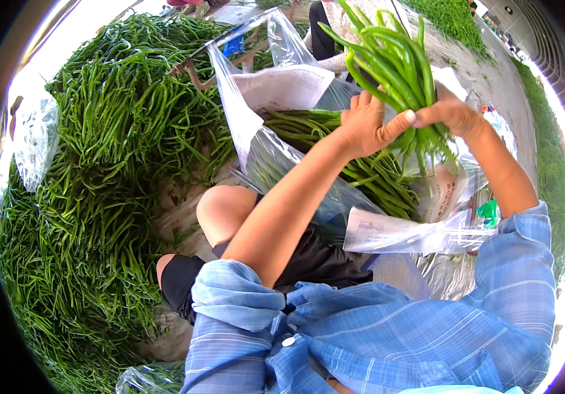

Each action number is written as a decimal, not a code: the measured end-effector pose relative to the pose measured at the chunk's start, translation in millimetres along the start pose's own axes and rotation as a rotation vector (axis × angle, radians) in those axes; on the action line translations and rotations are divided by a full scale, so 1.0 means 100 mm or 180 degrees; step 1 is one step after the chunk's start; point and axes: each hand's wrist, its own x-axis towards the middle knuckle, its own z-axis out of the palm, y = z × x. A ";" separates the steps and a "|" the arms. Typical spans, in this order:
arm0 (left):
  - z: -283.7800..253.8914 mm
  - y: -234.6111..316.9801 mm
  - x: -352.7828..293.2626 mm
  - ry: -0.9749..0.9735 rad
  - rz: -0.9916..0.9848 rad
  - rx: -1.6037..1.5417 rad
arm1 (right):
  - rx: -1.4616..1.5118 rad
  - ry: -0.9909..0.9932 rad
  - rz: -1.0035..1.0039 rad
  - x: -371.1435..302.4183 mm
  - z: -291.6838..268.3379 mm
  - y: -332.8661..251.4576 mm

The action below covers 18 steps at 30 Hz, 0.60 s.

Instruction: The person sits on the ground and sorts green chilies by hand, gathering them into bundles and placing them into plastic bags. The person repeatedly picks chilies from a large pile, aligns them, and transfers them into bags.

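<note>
A bunch of long green chili peppers (394, 69) is raised in front of me, gripped by both hands. My left hand (369, 125) closes on the bunch from its left side, with the thumb pointing right. My right hand (450, 113) wraps round it from the right, and the two thumbs meet near the stem ends. Beneath my hands stands a bag lined with clear plastic (263, 148), its mouth spread wide. More green chili peppers (378, 187) lie in it in rows, partly covered by my left forearm.
A large heap of green chili peppers (131, 98) covers the floor at my left. A metal frame (197, 75) stands behind the bag's far left corner. Crumpled clear plastic (36, 141) hangs at the far left. More green produce (450, 23) lies at the back right.
</note>
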 end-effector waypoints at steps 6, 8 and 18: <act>-0.42 0.08 -0.73 -0.2420 -0.0033 0.0281 | -0.0895 0.0056 0.0488 -0.11 -0.11 -0.30; -0.55 0.34 -0.89 -0.3232 -0.0195 0.1055 | -0.1191 -0.0284 0.0752 -0.11 0.01 -0.07; -0.24 0.35 -1.27 -0.2346 0.0039 0.1420 | -0.2577 -0.0735 0.0903 -0.29 1.11 0.66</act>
